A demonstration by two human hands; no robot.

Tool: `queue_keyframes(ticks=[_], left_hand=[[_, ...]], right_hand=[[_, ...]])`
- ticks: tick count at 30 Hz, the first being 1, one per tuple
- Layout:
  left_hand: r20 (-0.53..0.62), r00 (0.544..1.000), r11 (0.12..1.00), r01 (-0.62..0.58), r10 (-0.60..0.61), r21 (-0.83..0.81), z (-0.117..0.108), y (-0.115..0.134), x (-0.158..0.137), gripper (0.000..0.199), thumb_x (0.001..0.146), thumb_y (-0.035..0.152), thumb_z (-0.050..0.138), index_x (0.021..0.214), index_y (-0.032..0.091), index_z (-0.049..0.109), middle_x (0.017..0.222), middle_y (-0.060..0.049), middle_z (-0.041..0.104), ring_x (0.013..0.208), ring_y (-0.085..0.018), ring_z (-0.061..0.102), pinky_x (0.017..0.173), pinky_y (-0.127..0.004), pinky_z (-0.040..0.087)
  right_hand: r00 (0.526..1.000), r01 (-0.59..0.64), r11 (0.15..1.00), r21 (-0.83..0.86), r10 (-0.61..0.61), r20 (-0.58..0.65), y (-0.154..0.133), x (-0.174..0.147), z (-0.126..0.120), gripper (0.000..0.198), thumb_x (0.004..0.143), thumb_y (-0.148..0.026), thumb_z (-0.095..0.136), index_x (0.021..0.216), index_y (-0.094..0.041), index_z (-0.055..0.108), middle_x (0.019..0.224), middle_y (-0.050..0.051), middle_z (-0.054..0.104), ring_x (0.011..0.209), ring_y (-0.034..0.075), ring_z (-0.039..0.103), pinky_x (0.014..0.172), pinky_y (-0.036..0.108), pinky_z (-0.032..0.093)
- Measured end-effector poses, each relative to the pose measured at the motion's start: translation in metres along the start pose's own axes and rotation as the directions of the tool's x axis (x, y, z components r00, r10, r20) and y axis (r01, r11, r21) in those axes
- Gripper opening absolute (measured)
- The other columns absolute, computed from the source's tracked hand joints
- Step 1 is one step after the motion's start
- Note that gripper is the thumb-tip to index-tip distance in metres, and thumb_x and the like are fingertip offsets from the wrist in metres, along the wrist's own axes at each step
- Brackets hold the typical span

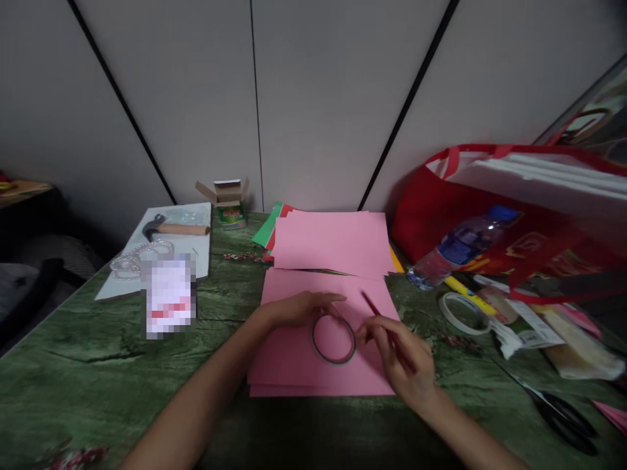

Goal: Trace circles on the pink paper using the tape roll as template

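Note:
A stack of pink paper sheets (pixel 289 365) lies on the table in front of me. Over the near sheets is a thin dark ring (pixel 313 344), like a narrow roll of tape; whether it lies fully flat I cannot tell. My left hand (pixel 306 308) grips its far edge with the fingertips, the index finger stretched out to the right. Just right of the ring, my right hand (pixel 406 359) is closed around a slim dark red pencil (pixel 370 303), one end of which sticks out up and left. Its fingertips are close to the ring's right side.
On the left are a hammer (pixel 181 229) on a white board (pixel 203 261), a blurred-out white item (pixel 169 297) and a small open box (pixel 231 212). To the right stand a water bottle (pixel 460 248) and red bag (pixel 416 202), with white tape (pixel 443 313) and scissors (pixel 553 408) nearer.

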State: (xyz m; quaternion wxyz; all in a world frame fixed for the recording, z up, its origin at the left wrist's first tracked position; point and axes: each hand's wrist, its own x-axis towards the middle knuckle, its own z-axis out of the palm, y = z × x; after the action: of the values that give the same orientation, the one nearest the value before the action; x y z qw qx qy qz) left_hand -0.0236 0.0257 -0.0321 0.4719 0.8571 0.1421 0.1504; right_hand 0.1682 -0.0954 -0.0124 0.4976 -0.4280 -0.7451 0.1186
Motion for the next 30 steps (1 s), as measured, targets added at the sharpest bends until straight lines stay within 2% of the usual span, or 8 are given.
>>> queue_keyframes(ticks=[5, 8, 9, 12, 16, 19, 22, 30], left_hand=[[-0.082, 0.997, 0.991, -0.011, 0.000, -0.133, -0.004, 0.003, -0.001, 0.056, 0.081, 0.000, 0.038, 0.134, 0.021, 0.039, 0.108, -0.007, 0.065, 0.095, -0.013, 0.061, 0.085, -0.033, 0.048], [-0.319, 0.944, 0.992, 0.054, -0.089, -0.118, -0.013, 0.008, -0.012, 0.046, 0.080, 0.004, 0.037, 0.122, 0.017, 0.050, 0.101, -0.008, 0.066, 0.086, -0.013, 0.062, 0.078, -0.030, 0.051], [-0.421, 0.896, 0.989, 0.117, -0.143, -0.088, -0.016, 0.009, -0.020, 0.043, 0.079, 0.005, 0.037, 0.117, 0.016, 0.053, 0.098, -0.007, 0.066, 0.084, -0.013, 0.063, 0.076, -0.029, 0.052], [-0.697, 0.658, 0.911, 0.412, -0.284, 0.018, -0.023, 0.011, -0.053, 0.035, 0.073, 0.009, 0.042, 0.103, 0.015, 0.059, 0.086, -0.005, 0.067, 0.079, -0.016, 0.063, 0.073, -0.030, 0.052], [-0.808, 0.495, 0.795, 0.605, -0.320, 0.055, -0.015, 0.015, -0.096, 0.039, 0.072, 0.016, 0.045, 0.108, 0.011, 0.057, 0.085, -0.009, 0.067, 0.080, -0.024, 0.064, 0.074, -0.039, 0.050], [-0.761, 0.488, 0.733, 0.680, -0.428, 0.024, -0.003, 0.022, -0.107, 0.043, 0.074, 0.020, 0.044, 0.116, 0.013, 0.053, 0.083, -0.007, 0.069, 0.076, -0.023, 0.066, 0.069, -0.036, 0.051], [-0.719, 0.515, 0.749, 0.663, -0.467, -0.012, 0.007, 0.028, -0.105, 0.044, 0.075, 0.023, 0.044, 0.117, 0.015, 0.051, 0.087, -0.006, 0.070, 0.079, -0.023, 0.066, 0.070, -0.034, 0.050], [-0.770, 0.480, 0.806, 0.588, -0.421, -0.073, 0.026, 0.030, -0.109, 0.033, 0.077, 0.027, 0.043, 0.107, 0.019, 0.054, 0.088, -0.004, 0.069, 0.078, -0.019, 0.065, 0.070, -0.032, 0.050]], right_hand=[[0.933, 0.136, 0.982, -0.128, -0.083, 0.349, 0.007, -0.021, -0.004, 0.015, 0.087, -0.015, 0.052, 0.101, -0.021, 0.057, 0.088, 0.008, 0.067, 0.083, 0.020, 0.063, 0.070, 0.034, 0.054], [0.884, 0.203, 0.964, -0.173, -0.104, 0.456, 0.005, -0.027, -0.004, 0.011, 0.089, -0.016, 0.050, 0.096, -0.020, 0.058, 0.092, 0.008, 0.067, 0.095, 0.022, 0.060, 0.088, 0.042, 0.050], [0.879, 0.215, 0.960, -0.180, -0.110, 0.464, 0.004, -0.028, -0.004, 0.014, 0.091, -0.015, 0.046, 0.097, -0.020, 0.058, 0.091, 0.008, 0.066, 0.097, 0.023, 0.059, 0.092, 0.044, 0.047], [0.880, 0.213, 0.965, -0.154, -0.121, 0.459, 0.007, -0.030, -0.005, 0.021, 0.093, -0.012, 0.038, 0.098, -0.019, 0.057, 0.089, 0.008, 0.065, 0.097, 0.023, 0.057, 0.088, 0.043, 0.048], [0.915, 0.167, 0.982, -0.091, -0.120, 0.385, 0.014, -0.028, -0.008, 0.018, 0.092, -0.012, 0.040, 0.093, -0.019, 0.056, 0.086, 0.008, 0.063, 0.092, 0.023, 0.056, 0.079, 0.040, 0.049], [0.957, 0.131, 0.988, -0.080, -0.105, 0.271, 0.014, -0.020, -0.007, 0.019, 0.090, -0.008, 0.041, 0.094, -0.020, 0.055, 0.091, 0.008, 0.064, 0.094, 0.023, 0.056, 0.079, 0.039, 0.048], [0.972, 0.129, 0.990, -0.060, -0.114, 0.206, 0.004, -0.012, 0.000, 0.021, 0.088, -0.004, 0.043, 0.093, -0.021, 0.054, 0.094, 0.008, 0.065, 0.096, 0.022, 0.056, 0.079, 0.038, 0.047], [0.915, 0.214, 0.977, -0.012, -0.196, 0.354, -0.018, -0.020, 0.049, 0.017, 0.092, -0.012, 0.040, 0.090, -0.021, 0.054, 0.092, 0.008, 0.064, 0.102, 0.022, 0.052, 0.087, 0.039, 0.047]])
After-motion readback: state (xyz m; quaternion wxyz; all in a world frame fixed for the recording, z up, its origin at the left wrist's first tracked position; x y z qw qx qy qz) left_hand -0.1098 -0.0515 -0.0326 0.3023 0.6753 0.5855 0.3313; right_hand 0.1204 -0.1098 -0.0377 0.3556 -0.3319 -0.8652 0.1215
